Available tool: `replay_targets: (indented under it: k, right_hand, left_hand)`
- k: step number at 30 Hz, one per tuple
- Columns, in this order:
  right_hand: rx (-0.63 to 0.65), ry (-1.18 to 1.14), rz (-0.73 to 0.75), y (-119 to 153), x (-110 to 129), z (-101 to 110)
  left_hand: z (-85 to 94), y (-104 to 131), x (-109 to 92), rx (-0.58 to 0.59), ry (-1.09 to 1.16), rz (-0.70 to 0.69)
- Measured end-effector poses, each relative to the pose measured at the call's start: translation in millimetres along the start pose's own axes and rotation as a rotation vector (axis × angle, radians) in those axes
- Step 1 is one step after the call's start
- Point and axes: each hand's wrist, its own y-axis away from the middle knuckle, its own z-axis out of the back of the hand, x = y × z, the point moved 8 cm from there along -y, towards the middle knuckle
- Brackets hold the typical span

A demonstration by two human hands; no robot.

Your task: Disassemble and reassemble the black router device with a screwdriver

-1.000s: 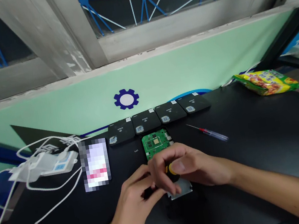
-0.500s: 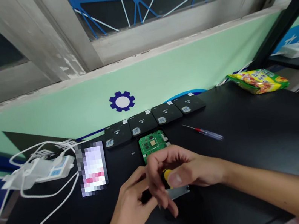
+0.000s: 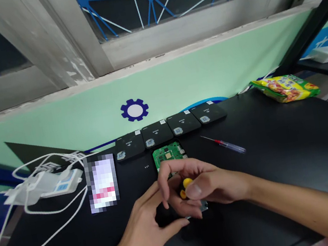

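Note:
My right hand (image 3: 206,185) curls round a small yellow-and-black screwdriver (image 3: 188,183); its handle end shows between thumb and fingers, while its tip is hidden. Under it is a silvery metal plate (image 3: 203,206), mostly covered by my fingers. My left hand (image 3: 146,222) is cupped at the left side of the dark part bearing this plate, thumb along the near edge; its fingertips are hidden behind my right hand. Just beyond my hands lies an opened black case with a green circuit board (image 3: 166,154). Several tiny screws (image 3: 146,166) lie to its left.
Several closed black boxes (image 3: 156,134) stand in a row along the wall. To the right lies a clear-handled screwdriver (image 3: 229,145), with a yellow-green snack bag (image 3: 287,88) farther back. A phone with a blurred screen (image 3: 102,183), a power strip (image 3: 62,184) and white cables are at left.
My right hand's fingers have turned and shifted round the screwdriver, whose handle sits slightly higher and tilted differently. My left thumb now shows stretched out along the near edge. The view has shifted slightly.

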Motion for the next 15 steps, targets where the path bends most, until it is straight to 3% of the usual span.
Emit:
replay_targets:
  k: [6, 9, 15]
  right_hand:
    - [0.015, 0.110, 0.029, -1.9, 6.6, 1.0]
    - [0.015, 0.111, 0.038, -3.3, 7.5, 2.0]
    - [-0.014, 0.050, 0.047, -3.7, 6.2, 2.5]
  left_hand:
    - [2.3, -0.4, -13.2, 0.006, 0.011, -0.023]
    - [0.9, -0.6, -19.2, 0.079, -0.001, -0.072]
    - [-2.6, 0.8, -11.0, 0.112, -0.054, -0.084]
